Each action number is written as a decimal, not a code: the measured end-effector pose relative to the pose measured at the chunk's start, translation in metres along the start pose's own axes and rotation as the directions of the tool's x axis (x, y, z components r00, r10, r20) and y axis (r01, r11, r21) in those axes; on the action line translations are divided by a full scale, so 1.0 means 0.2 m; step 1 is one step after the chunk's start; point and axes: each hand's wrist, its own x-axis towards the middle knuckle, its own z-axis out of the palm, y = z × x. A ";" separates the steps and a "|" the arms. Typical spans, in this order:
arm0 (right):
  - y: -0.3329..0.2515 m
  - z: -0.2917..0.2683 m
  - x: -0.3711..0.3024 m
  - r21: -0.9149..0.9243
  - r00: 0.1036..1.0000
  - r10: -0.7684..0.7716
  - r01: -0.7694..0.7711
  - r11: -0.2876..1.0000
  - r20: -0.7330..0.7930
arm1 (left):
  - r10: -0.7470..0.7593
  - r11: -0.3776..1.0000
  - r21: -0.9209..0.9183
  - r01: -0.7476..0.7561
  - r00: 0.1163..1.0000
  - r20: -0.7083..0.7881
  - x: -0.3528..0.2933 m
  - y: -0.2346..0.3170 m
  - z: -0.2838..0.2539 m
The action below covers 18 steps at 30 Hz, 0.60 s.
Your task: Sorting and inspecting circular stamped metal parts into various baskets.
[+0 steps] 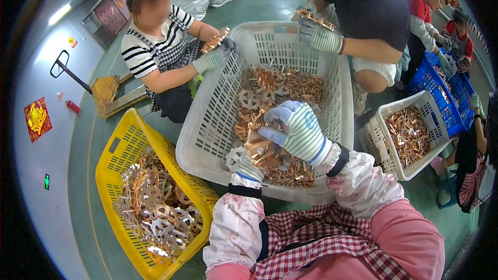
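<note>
In front of me, over a large white plastic crate (203,119), I hold a copper-coloured metal part (261,149) with an open frame shape. My right hand (301,130), in a striped knit glove, is closed, with thumb and fingers at the part's upper end. Below it, my gloved left hand (249,170) grips the lower end; its fingers are mostly hidden by the part. A silver toothed metal plate (236,159) shows beside the left hand; whether that hand holds it I cannot make out. Copper strips and pieces (293,84) are heaped in the crate.
A yellow crate (116,148) of silver and copper plates stands tilted at left. Two gloved people across the crate hold copper parts (215,40) (315,19). At right are a white crate (376,129) of copper pieces, a blue crate (451,116) and other people. A pallet truck (106,93) stands behind.
</note>
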 end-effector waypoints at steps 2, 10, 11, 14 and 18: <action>0.00 -0.01 -0.02 0.033 0.998 0.034 -0.036 0.999 0.056 | 0.065 0.997 0.041 -0.062 0.995 -0.081 -0.04 -0.04 -0.01; -0.09 -0.03 -0.05 0.174 0.984 0.148 -0.164 0.971 0.103 | 0.114 -0.168 0.948 0.271 0.960 -0.254 -0.24 -0.13 -0.30; -0.10 -0.03 -0.05 0.226 0.965 0.217 -0.246 0.943 0.146 | 0.113 -0.156 0.950 0.271 0.960 -0.255 -0.27 -0.13 -0.30; -0.09 -0.01 -0.06 0.396 0.966 0.214 -0.255 0.882 0.144 | 0.110 -0.115 0.954 0.275 0.958 -0.263 -0.30 -0.15 -0.33; -0.05 0.01 -0.06 0.353 0.991 0.115 -0.134 0.926 0.076 | 0.119 -0.055 0.955 0.291 0.952 -0.283 -0.21 -0.13 -0.38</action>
